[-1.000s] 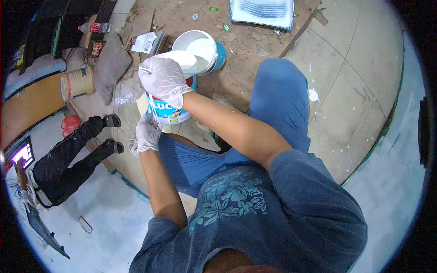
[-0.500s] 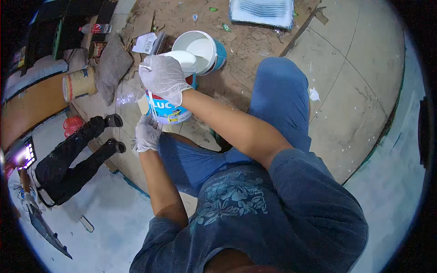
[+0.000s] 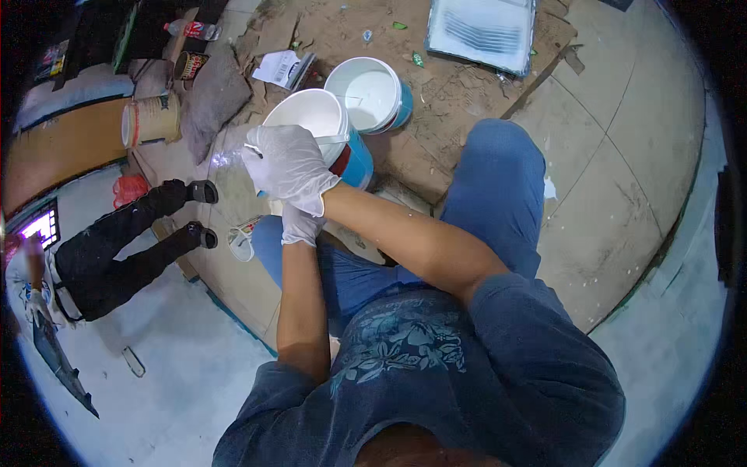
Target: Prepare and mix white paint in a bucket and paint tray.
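A blue-and-white paint bucket [image 3: 359,161] stands between my knees and a second bucket, its white inner wall facing up. My right hand [image 3: 294,161], in a thin white glove, is closed at the near left of its rim; whether it grips the rim or a handle cannot be made out. Just below is my gloved left hand [image 3: 301,225], against the bucket's near side, its fingers hidden behind the right hand. Right behind, the second blue-and-white bucket [image 3: 405,105] holds some white paint.
A paint tray [image 3: 482,58] coated in white lies on brown cardboard [image 3: 342,35] at the back. Left are a grey sack [image 3: 214,101], a cream bucket [image 3: 152,121] and a bottle [image 3: 192,29]. Another person's dark-trousered legs [image 3: 132,233] stand at the left.
The held bucket has tipped back from the second bucket, and its opening now shows. My left hand has moved right and in under my right hand. The view has shifted slightly.
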{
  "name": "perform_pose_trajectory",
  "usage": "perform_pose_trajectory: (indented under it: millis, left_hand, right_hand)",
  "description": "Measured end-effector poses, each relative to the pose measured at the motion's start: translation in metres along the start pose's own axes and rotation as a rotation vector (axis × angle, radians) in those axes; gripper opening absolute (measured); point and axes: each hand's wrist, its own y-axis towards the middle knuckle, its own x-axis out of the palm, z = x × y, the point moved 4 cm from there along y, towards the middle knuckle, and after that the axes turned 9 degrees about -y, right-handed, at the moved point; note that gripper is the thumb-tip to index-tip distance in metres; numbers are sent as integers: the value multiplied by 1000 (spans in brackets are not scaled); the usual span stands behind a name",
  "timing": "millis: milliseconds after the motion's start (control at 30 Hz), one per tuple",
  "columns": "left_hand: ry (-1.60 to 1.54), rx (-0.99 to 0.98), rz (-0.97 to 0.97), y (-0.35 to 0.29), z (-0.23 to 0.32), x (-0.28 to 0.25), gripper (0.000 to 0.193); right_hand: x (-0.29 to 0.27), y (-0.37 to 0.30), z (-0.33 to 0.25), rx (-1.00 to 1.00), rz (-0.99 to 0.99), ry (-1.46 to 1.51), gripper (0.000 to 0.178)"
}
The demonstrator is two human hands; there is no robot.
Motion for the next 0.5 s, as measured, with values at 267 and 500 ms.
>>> perform_pose_trajectory:
  millis: [267, 500]
  left_hand:
    - [-1797, -179, 174, 3, -28, 23, 46]
    - [-1662, -197, 166, 1, -6, 15, 47]
  right_hand:
    - [5, -1, -5, 3, -17, 3, 20]
    - [5, -1, -3, 29, -6, -19, 21]
